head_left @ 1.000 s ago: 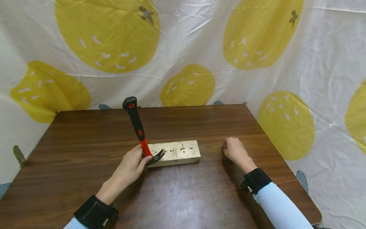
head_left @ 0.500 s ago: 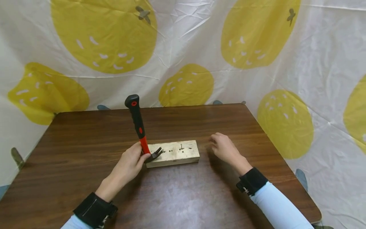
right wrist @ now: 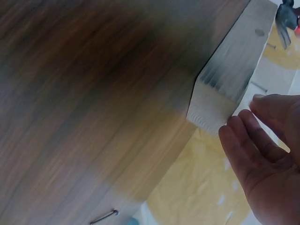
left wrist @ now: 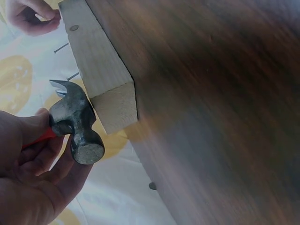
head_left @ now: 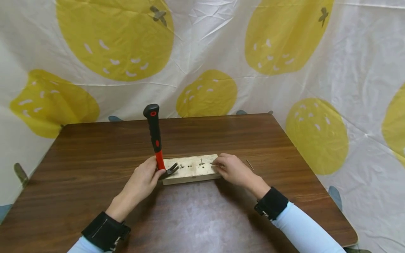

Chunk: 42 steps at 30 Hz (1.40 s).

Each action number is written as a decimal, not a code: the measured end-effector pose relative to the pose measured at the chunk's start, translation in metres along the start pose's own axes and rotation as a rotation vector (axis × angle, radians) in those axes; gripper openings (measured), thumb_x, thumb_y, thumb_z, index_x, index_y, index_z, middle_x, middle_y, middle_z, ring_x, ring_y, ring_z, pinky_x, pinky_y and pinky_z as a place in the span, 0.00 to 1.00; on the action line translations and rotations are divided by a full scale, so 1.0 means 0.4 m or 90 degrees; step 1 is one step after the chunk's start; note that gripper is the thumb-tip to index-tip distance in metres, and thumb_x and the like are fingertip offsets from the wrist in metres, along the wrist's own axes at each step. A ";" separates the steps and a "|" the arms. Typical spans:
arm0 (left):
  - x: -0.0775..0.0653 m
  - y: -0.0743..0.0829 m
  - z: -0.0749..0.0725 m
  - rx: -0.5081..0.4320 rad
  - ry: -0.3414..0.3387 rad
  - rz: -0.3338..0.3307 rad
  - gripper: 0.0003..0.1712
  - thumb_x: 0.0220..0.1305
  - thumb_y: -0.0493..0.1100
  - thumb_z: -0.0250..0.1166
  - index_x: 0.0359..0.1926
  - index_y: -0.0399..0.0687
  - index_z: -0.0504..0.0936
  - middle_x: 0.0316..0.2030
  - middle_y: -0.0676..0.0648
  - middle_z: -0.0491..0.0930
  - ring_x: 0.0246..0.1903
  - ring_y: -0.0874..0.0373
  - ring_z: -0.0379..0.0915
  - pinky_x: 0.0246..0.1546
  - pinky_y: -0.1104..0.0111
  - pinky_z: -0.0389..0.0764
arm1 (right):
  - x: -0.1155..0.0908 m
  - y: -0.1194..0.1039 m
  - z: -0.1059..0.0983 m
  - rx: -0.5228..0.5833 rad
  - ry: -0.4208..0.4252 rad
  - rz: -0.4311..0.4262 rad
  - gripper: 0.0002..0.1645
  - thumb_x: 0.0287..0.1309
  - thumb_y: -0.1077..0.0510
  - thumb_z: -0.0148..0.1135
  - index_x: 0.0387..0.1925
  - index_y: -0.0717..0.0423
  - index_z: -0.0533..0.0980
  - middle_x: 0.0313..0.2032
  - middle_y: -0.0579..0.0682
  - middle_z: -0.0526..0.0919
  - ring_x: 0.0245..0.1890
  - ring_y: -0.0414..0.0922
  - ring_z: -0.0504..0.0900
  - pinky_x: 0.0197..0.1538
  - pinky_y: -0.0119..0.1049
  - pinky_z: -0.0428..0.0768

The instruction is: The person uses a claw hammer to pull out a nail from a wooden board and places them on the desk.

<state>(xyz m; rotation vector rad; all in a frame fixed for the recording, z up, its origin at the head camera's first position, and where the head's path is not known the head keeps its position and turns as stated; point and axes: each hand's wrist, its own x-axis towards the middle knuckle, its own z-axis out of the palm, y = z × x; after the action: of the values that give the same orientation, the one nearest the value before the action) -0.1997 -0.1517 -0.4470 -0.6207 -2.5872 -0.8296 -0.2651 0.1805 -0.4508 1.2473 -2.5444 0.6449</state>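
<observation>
A claw hammer (head_left: 153, 130) with a black and red handle stands nearly upright, handle end up, over the left end of a pale wooden block (head_left: 190, 177). My left hand (head_left: 142, 179) grips it close to the head (left wrist: 75, 112), its claw pointing right over the block's top. Two nails stick up from that top, one near the claw, another nail (head_left: 201, 161) farther right, among several small holes. My right hand (head_left: 232, 170) is at the block's right end, its fairly straight fingers (right wrist: 239, 136) right at the end edge and the thumb near the top face.
A loose nail (head_left: 250, 165) lies on the brown wooden table (head_left: 196, 225), to the right of my right hand. Behind the table's far edge hangs a white curtain (head_left: 202, 42) printed with yellow fruit.
My right hand has moved left from the table's right side to the block's end, and the loose nail now shows where it was. The hammer's handle has tipped slightly rightward.
</observation>
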 end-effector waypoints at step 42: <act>0.059 0.035 -0.003 0.092 -0.056 0.019 0.13 0.63 0.34 0.73 0.41 0.39 0.76 0.31 0.48 0.74 0.26 0.52 0.74 0.26 0.56 0.78 | -0.004 -0.027 0.013 -0.052 -0.045 0.013 0.07 0.62 0.63 0.73 0.42 0.57 0.86 0.40 0.50 0.84 0.43 0.48 0.81 0.46 0.41 0.80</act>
<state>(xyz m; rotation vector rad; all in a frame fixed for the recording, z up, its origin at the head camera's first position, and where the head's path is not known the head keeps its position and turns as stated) -0.2124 -0.1351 -0.4293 -0.6642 -2.6807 -0.6127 -0.2556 0.1733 -0.4528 1.2392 -2.6152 0.5042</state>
